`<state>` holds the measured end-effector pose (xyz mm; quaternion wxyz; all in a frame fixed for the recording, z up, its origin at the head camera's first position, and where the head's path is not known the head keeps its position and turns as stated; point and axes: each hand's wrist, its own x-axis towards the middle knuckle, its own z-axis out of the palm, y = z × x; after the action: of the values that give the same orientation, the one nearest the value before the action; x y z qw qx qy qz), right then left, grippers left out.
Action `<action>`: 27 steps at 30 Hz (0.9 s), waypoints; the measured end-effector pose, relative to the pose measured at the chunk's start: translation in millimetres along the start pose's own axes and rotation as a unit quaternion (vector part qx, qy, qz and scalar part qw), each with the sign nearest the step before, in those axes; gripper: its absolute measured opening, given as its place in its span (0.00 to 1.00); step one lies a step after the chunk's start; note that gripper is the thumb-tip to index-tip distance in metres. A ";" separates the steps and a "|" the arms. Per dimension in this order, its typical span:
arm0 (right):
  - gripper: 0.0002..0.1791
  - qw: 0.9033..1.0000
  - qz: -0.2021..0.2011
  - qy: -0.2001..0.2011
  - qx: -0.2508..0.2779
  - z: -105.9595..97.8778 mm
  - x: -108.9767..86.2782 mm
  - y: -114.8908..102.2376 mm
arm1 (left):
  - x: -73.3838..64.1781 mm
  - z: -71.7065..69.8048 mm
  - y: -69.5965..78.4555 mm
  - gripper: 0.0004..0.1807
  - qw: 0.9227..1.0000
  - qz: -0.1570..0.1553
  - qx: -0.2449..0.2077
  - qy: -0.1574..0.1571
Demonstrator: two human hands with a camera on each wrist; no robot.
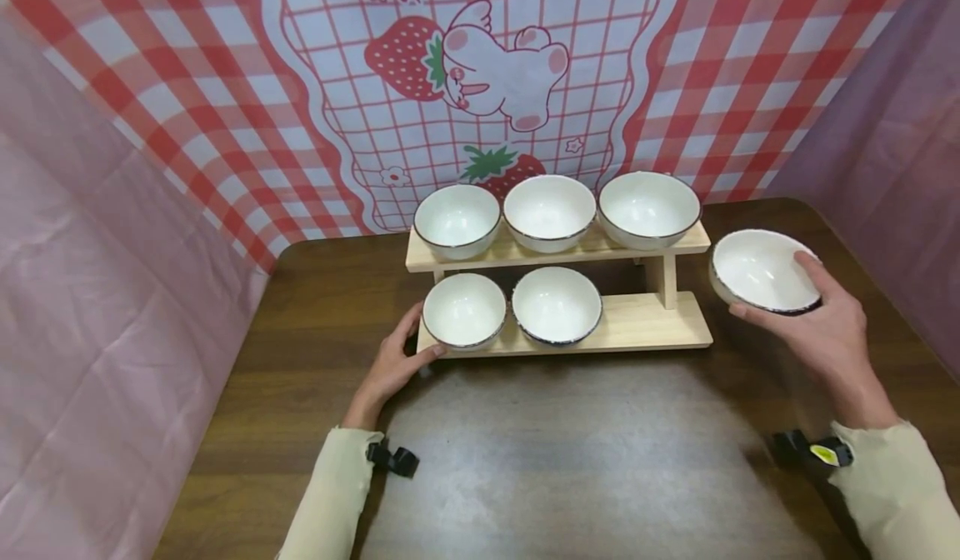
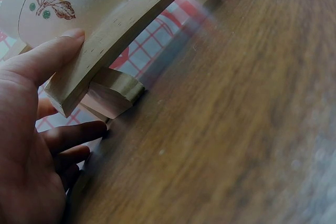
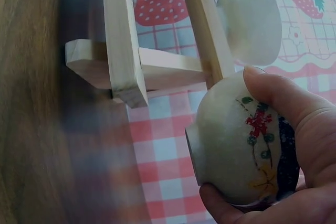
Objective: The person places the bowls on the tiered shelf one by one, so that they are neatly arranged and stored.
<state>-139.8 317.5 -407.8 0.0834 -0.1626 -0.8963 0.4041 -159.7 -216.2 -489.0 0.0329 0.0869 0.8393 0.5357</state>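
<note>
A two-tier wooden rack (image 1: 652, 327) stands near the table's back edge. Three white bowls line its upper tier, the right one (image 1: 649, 207) close to the rack's end. On the lower tier sit a left bowl (image 1: 465, 310) and a middle bowl (image 1: 557, 304); bare wood shows to their right. My left hand (image 1: 397, 356) grips the lower tier's left end, thumb (image 2: 65, 51) on top beside the bowl. Right of the rack, my right hand (image 1: 828, 318) holds another white bowl (image 3: 231, 135) above the table, thumb and fingers around its side. Painted flowers and a dark blue rim decorate it.
The brown wooden table (image 1: 300, 393) extends in front of the rack and to both sides. Behind hangs a red checked cloth (image 1: 232, 93) with strawberries. Pink cloth (image 1: 97, 293) hangs at the left, with similar cloth at the right.
</note>
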 end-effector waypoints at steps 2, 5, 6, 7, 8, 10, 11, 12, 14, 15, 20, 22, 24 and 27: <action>0.59 1.000 -0.002 -0.001 -0.002 -0.2 -3.0 -0.8 | 0.0 0.2 -0.4 0.44 1.000 -0.001 -0.001 0.000; 0.59 1.000 -0.007 -0.004 -0.002 -0.4 -7.6 -2.1 | 0.0 0.1 -1.1 0.44 1.000 -0.001 0.001 0.000; 0.59 1.000 -0.007 -0.004 -0.004 -0.3 -9.2 -2.8 | -0.1 0.1 -0.9 0.44 1.000 0.000 0.002 0.000; 0.59 1.000 -0.009 -0.008 -0.004 -0.3 -10.5 -3.1 | -0.1 -0.1 -0.9 0.43 1.000 0.000 0.001 0.000; 0.59 1.000 -0.010 -0.009 -0.005 -0.1 -11.8 -3.7 | 0.0 -0.3 -1.2 0.43 1.000 0.001 0.002 0.000; 0.59 1.000 -0.011 -0.012 -0.008 0.7 -14.1 -4.8 | 0.1 -0.5 -1.3 0.43 1.000 0.004 0.001 0.001; 0.59 1.000 -0.013 -0.015 -0.011 1.3 -15.2 -5.2 | 0.1 -0.7 -1.1 0.42 1.000 0.005 0.001 0.001; 0.59 1.000 -0.014 -0.017 -0.011 2.0 -16.1 -5.4 | 0.1 -0.7 -1.2 0.42 1.000 0.005 0.001 0.001; 0.59 1.000 -0.016 -0.018 -0.010 3.5 -17.9 -6.0 | 0.2 -0.7 -1.5 0.42 1.000 0.005 0.002 0.001; 0.59 1.000 -0.018 -0.021 -0.008 4.2 -18.9 -6.1 | 0.1 -0.7 -1.3 0.43 1.000 0.004 0.004 0.001; 0.59 0.999 -0.030 -0.022 -0.007 6.7 -24.7 -7.0 | 0.9 -0.3 -0.5 0.44 1.000 -0.008 0.003 0.000; 0.59 0.999 -0.038 -0.020 -0.010 7.3 -26.9 -7.9 | 0.3 -0.5 3.1 0.44 1.000 -0.012 0.002 -0.001; 0.59 0.999 -0.046 -0.022 -0.013 8.0 -28.8 -9.0 | -2.7 -1.6 13.4 0.43 1.000 -0.013 0.005 -0.005; 0.59 0.998 -0.059 -0.027 -0.015 9.2 -30.8 -10.6 | -7.1 -3.6 28.0 0.43 1.000 -0.015 0.011 -0.009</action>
<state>-116.0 293.4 -406.5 0.0799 -0.0998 -0.9123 0.3890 -150.1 -209.1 -462.4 0.0476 0.0798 0.8458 0.5253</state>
